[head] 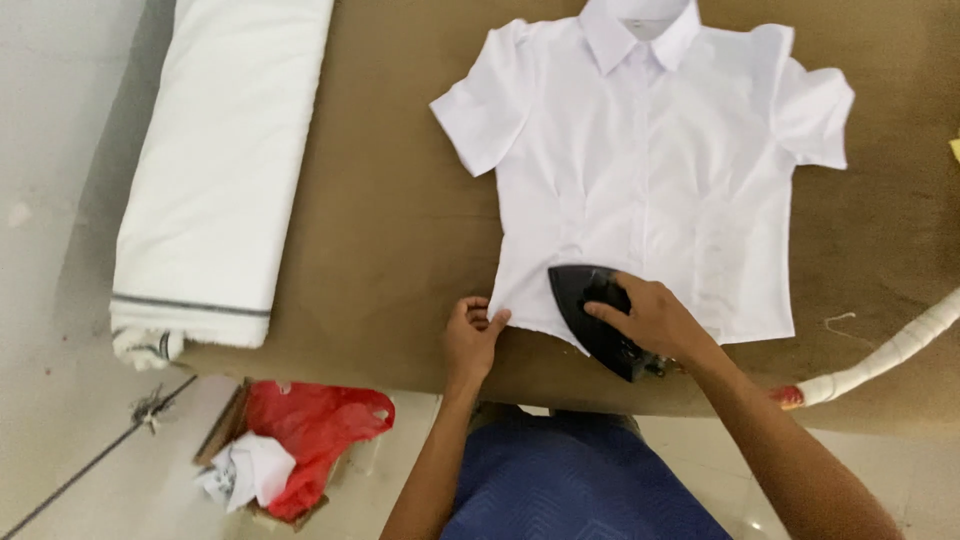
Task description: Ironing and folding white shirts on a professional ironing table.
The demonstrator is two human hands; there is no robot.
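Two hands on the job: right hand point(655, 318) grips the black iron point(592, 318), nose pointing toward upper left, on the white shirt point(650, 170) hem at lower centre. Left hand point(472, 335) pinches the hem corner just left of the iron, on the desk point(400, 220).
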